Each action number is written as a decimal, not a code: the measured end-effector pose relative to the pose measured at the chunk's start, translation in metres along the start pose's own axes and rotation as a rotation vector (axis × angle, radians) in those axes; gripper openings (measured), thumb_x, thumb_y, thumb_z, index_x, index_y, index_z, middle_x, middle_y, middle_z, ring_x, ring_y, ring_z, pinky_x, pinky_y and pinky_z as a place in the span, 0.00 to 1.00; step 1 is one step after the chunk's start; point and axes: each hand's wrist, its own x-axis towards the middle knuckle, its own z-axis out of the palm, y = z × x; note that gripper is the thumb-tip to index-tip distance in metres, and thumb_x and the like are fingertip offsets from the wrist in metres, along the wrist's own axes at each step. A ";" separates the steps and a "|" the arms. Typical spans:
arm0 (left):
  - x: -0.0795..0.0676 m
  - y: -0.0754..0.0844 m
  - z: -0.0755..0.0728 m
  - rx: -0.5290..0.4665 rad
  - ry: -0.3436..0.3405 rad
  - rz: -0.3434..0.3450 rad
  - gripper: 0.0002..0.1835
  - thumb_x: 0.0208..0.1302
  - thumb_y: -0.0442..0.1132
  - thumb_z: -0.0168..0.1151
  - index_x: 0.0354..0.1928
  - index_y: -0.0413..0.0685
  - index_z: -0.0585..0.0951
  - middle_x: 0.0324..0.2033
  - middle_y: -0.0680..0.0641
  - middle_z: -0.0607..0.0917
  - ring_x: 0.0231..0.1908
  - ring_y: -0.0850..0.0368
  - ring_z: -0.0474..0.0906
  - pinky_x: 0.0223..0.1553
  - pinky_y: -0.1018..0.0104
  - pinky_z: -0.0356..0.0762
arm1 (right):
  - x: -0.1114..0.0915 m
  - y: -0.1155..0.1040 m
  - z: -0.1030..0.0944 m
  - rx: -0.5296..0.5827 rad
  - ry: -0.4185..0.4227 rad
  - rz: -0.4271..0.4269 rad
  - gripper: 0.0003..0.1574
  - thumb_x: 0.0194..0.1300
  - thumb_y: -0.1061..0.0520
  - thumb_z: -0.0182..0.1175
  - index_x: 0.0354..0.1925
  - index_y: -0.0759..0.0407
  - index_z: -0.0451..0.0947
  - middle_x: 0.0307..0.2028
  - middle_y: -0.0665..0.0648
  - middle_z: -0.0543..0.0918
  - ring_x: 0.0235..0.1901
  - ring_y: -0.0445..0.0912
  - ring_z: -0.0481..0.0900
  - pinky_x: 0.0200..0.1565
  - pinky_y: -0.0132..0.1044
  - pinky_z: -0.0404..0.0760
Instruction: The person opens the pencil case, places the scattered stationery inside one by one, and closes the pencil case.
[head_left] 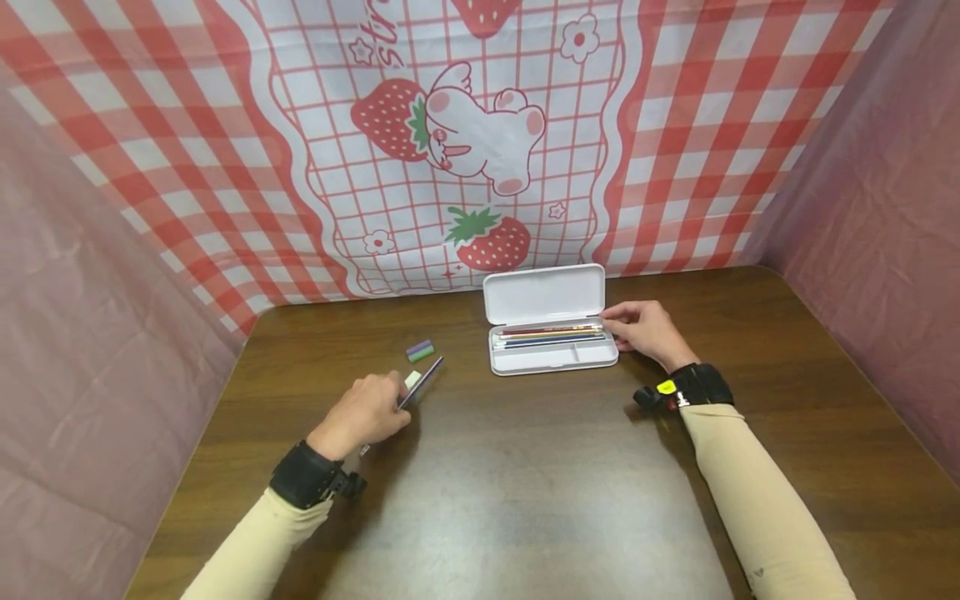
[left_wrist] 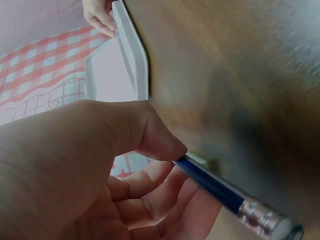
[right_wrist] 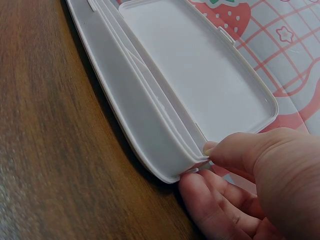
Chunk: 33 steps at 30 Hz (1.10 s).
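My left hand (head_left: 367,411) pinches a dark blue pencil (left_wrist: 212,185) between thumb and fingers, over the left part of the table. The pencil's silver band and white eraser end stick out toward the lower right in the left wrist view. At the back, a white pencil case (head_left: 553,367) stands with its lid (head_left: 545,296) raised. Several pencils (head_left: 551,333) lie side by side in its rear section. My right hand (head_left: 647,331) grips the case's right end, thumb on the rim and fingertips low against the end wall (right_wrist: 192,162).
A pale block (head_left: 412,378) lies just beyond the left hand, beside the pencil. Farther back, a purple and green piece (head_left: 420,350) sits on the wooden table (head_left: 510,467). A red-and-white printed cloth (head_left: 690,167) hangs behind the table, with pink cloth at both sides.
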 end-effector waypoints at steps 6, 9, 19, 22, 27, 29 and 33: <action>0.002 0.005 -0.014 0.058 0.145 0.060 0.13 0.56 0.38 0.75 0.42 0.46 0.83 0.31 0.50 0.85 0.30 0.55 0.80 0.28 0.50 0.80 | -0.001 -0.001 -0.001 -0.008 0.001 -0.001 0.26 0.82 0.53 0.68 0.68 0.69 0.84 0.55 0.71 0.85 0.35 0.42 0.83 0.38 0.27 0.90; -0.006 0.025 -0.034 0.050 0.177 0.081 0.13 0.57 0.33 0.74 0.42 0.42 0.82 0.31 0.47 0.84 0.29 0.52 0.80 0.29 0.49 0.81 | -0.001 -0.002 -0.001 -0.010 -0.001 -0.002 0.26 0.82 0.54 0.68 0.68 0.69 0.84 0.55 0.71 0.85 0.35 0.42 0.83 0.38 0.27 0.90; -0.004 0.048 -0.053 0.154 0.295 0.194 0.15 0.64 0.32 0.76 0.47 0.40 0.80 0.35 0.43 0.85 0.31 0.46 0.86 0.29 0.50 0.85 | 0.000 -0.003 -0.001 -0.004 0.001 -0.004 0.25 0.82 0.55 0.68 0.68 0.70 0.84 0.53 0.70 0.85 0.34 0.40 0.83 0.38 0.27 0.90; 0.004 0.045 -0.052 0.159 0.315 0.222 0.16 0.63 0.32 0.75 0.50 0.40 0.81 0.38 0.42 0.86 0.35 0.45 0.87 0.32 0.49 0.87 | 0.001 -0.002 -0.001 -0.005 0.003 -0.007 0.25 0.82 0.55 0.68 0.67 0.70 0.84 0.52 0.70 0.86 0.33 0.40 0.83 0.38 0.27 0.90; 0.016 0.039 -0.051 0.195 0.340 0.272 0.14 0.64 0.30 0.70 0.51 0.41 0.81 0.39 0.42 0.85 0.38 0.45 0.86 0.34 0.49 0.87 | 0.001 0.000 0.000 -0.006 0.005 -0.007 0.25 0.82 0.55 0.68 0.67 0.69 0.85 0.52 0.70 0.86 0.34 0.40 0.83 0.38 0.27 0.90; 0.019 0.037 -0.050 0.218 0.354 0.302 0.14 0.65 0.29 0.69 0.51 0.42 0.81 0.40 0.42 0.85 0.39 0.44 0.85 0.35 0.49 0.88 | 0.001 0.000 0.000 -0.006 0.004 -0.009 0.25 0.82 0.55 0.68 0.67 0.69 0.84 0.52 0.69 0.86 0.34 0.40 0.83 0.38 0.27 0.90; 0.025 0.034 -0.050 0.241 0.366 0.346 0.15 0.65 0.29 0.70 0.52 0.43 0.82 0.42 0.42 0.86 0.41 0.43 0.86 0.37 0.49 0.89 | 0.001 0.000 0.001 -0.005 0.007 -0.009 0.25 0.82 0.55 0.68 0.67 0.69 0.85 0.52 0.69 0.86 0.33 0.40 0.83 0.38 0.27 0.90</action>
